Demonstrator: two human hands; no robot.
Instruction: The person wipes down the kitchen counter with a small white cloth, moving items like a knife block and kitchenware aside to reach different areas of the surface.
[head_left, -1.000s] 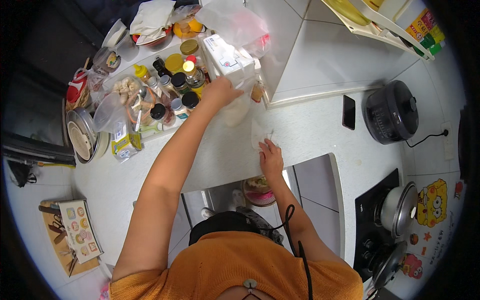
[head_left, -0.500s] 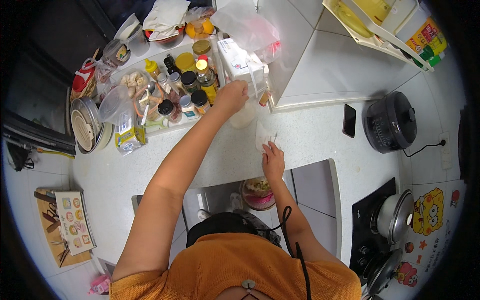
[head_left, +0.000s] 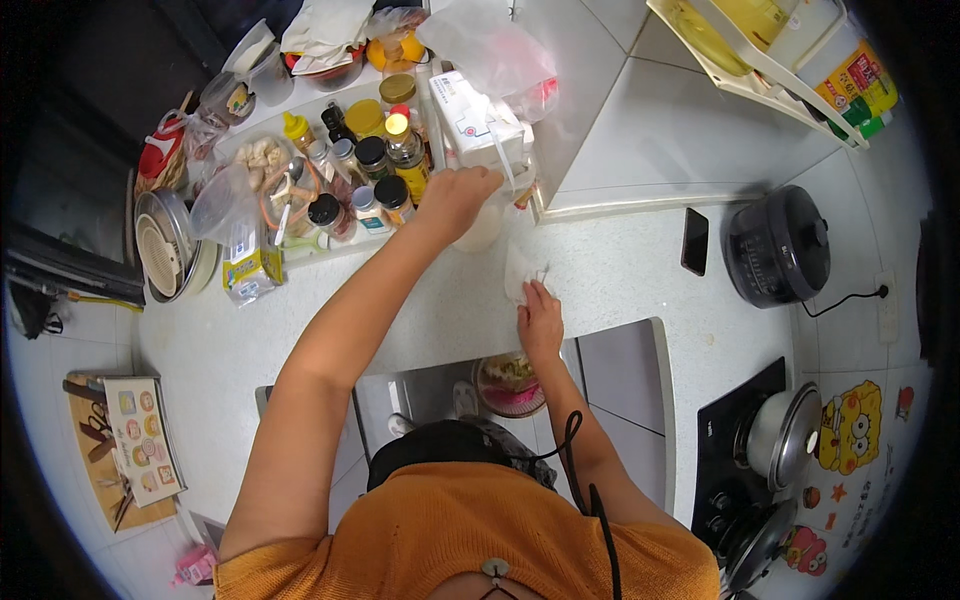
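Observation:
My left hand (head_left: 458,203) reaches to the back of the counter, its fingers closed just above a round, translucent container (head_left: 484,231). What the fingertips pinch there is hidden. A white box (head_left: 463,108) stands right behind this hand, with a pale strip hanging by its corner. Closer to me, my right hand (head_left: 541,322) has its fingertips together at the lower end of a thin, whitish translucent piece (head_left: 518,266) over the counter. I cannot make out its exact kind.
Seasoning bottles (head_left: 372,160) crowd a tray left of my left hand. A phone (head_left: 695,242) lies at the right, beside a black electric cooker (head_left: 778,245). A pot (head_left: 785,437) sits on the stove. Below the counter edge is a bowl of food (head_left: 508,385).
My left hand has turned slightly, its fingers now pointing further right. The whitish piece by my right hand looks less distinct. The whole view has shifted a little.

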